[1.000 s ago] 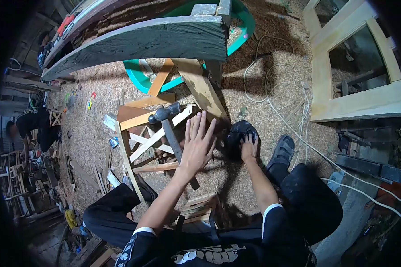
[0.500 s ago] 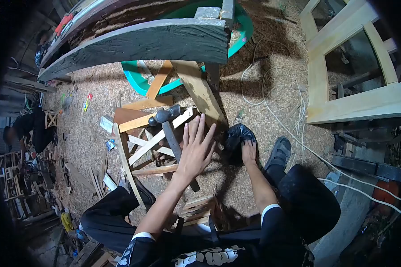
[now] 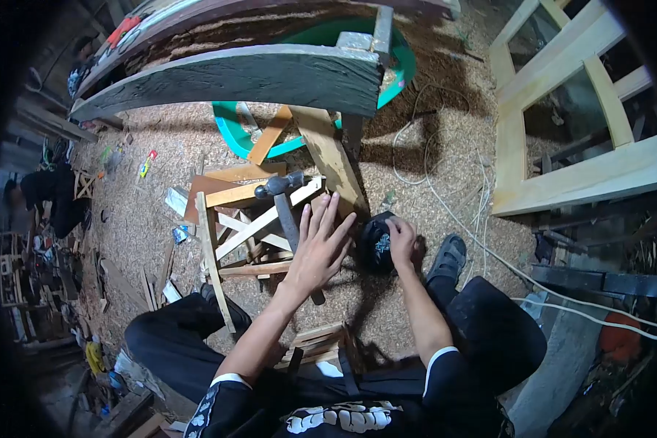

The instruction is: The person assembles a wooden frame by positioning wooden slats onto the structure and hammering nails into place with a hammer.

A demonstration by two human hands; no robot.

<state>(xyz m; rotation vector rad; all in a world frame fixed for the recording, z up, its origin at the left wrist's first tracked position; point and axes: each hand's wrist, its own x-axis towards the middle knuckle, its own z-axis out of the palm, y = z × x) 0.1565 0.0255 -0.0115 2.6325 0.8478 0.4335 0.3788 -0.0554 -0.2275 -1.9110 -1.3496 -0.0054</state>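
Note:
My left hand is open, fingers spread and pointing away from me, over a slatted wooden frame and partly over the hammer. The hammer lies across the frame, its metal head at the far side and its handle running under or beside my hand. My right hand is at the edge of a black plastic bag on the ground, thumb and fingers pinched together. Small greyish, shiny pieces show inside the bag, too small to name. What my right fingers pinch is hidden.
A dark curved beam stands ahead over a green basin. A wooden plank leans beneath it. Pale framed panels stand at right, near white cords. A small slatted piece lies between my legs; another person bends at far left.
My right hand has drawn up from inside the bag to its edge, and its fingers have closed into a pinch. The bag's contents now show. My left hand stays spread.

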